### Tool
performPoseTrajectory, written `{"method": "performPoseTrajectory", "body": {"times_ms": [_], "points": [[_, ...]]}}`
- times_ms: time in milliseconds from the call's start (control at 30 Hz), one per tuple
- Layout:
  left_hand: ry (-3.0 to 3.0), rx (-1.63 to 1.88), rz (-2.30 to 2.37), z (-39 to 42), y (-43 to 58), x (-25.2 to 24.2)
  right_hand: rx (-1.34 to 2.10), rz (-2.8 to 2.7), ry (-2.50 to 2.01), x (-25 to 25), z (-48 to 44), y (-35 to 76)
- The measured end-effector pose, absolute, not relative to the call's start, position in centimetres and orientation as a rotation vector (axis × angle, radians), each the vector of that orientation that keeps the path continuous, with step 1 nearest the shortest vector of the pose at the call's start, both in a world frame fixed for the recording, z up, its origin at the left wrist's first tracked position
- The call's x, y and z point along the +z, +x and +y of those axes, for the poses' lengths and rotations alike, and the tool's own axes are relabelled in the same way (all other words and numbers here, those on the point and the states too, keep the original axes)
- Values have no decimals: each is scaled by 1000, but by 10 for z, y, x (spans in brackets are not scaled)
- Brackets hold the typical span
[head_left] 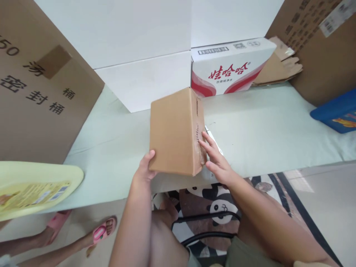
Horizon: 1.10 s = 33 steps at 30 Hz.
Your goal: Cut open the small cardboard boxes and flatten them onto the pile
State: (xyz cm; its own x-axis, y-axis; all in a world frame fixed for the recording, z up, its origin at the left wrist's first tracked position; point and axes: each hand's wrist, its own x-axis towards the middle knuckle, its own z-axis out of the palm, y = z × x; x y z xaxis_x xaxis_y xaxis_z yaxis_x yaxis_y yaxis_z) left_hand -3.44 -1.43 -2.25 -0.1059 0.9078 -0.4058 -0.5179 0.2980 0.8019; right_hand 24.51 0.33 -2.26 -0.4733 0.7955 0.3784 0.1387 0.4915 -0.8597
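A brown cardboard box (171,133) is tilted over the pale green covered table, its taped side (198,129) with printed marks facing right. My left hand (144,167) grips the box's near left corner, thumb on the upper face and the other fingers hidden underneath. Against the taped side rest the fingertips of my right hand (218,161), its fingers stretched and apart. Just beyond that hand a slim white tool (213,139) with a metal-looking tip lies on the table, partly covered by my fingers; its kind is unclear.
White boxes (144,81) and a red-and-white water carton (228,72) line the back. Large cartons stand left (41,92) and right (319,55). A yellow container (41,185) is at near left, a blue one (338,113) at right. Another person's sandalled foot (102,231) shows below.
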Motion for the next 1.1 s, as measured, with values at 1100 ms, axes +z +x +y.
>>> {"method": "performPoseTrajectory", "body": {"times_ms": [1100], "points": [[437, 1551, 1069, -1, -41, -18, 1135, -1683, -1217, -6, 19, 257]]}}
